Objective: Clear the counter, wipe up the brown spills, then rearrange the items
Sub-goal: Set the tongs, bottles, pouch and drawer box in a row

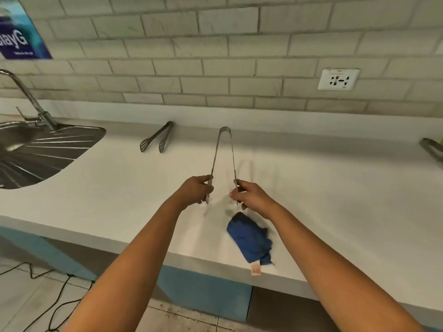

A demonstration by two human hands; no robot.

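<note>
Over the middle of the white counter I hold a pair of plain steel tongs by its two arm tips, the bend pointing toward the wall. My left hand grips the left arm and my right hand grips the right arm. A crumpled blue cloth lies on the counter just below my right hand, close to the front edge, with a small tag hanging over the edge. A second pair of tongs with slotted heads lies near the back wall to the left. No brown spill is visible.
A steel sink with drainboard and a tap fill the left end. Another metal utensil shows at the far right edge. A wall socket sits on the tiled backsplash. Cables lie on the floor at lower left.
</note>
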